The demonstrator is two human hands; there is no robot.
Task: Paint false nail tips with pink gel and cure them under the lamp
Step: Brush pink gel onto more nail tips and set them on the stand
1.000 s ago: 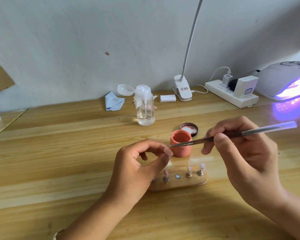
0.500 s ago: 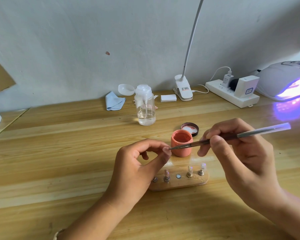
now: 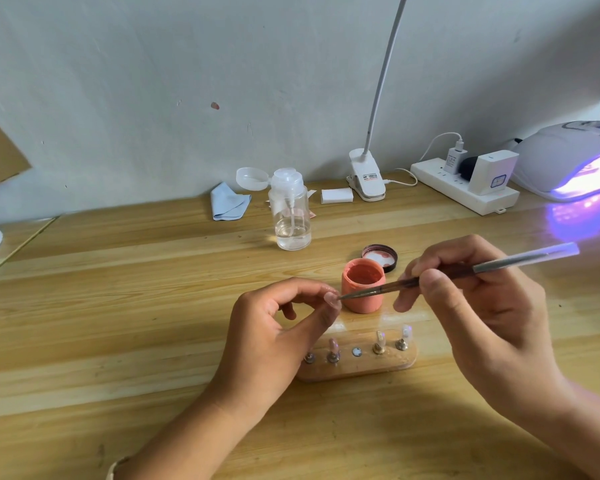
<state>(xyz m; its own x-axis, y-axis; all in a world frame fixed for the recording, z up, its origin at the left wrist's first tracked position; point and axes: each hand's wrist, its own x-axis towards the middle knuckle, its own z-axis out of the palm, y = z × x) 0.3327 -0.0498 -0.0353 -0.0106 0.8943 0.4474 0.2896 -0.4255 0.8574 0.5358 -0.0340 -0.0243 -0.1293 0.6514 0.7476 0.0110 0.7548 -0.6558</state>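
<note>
At centre I am seeing the left hand [image 3: 274, 327] pinching a nail tip [image 3: 331, 298], the right hand [image 3: 471, 306] pinching a brush [image 3: 520, 259].

Bench [image 3: 111, 306] lay open on the left and along the near edge. Mid-bench, the gel pot [image 3: 363, 289] and nail stand [image 3: 361, 368] stood close, with the brush [image 3: 499, 264] in the right hand [image 3: 482, 306] bridging to the nail tip [image 3: 332, 298] pinched by the left hand [image 3: 274, 337]. A pump bottle [image 3: 290, 216] and curing lamp [image 3: 565, 161] stood on the far side.

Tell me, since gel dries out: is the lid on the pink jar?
No, the jar stands open, and its lid lies on the table behind it.
</note>
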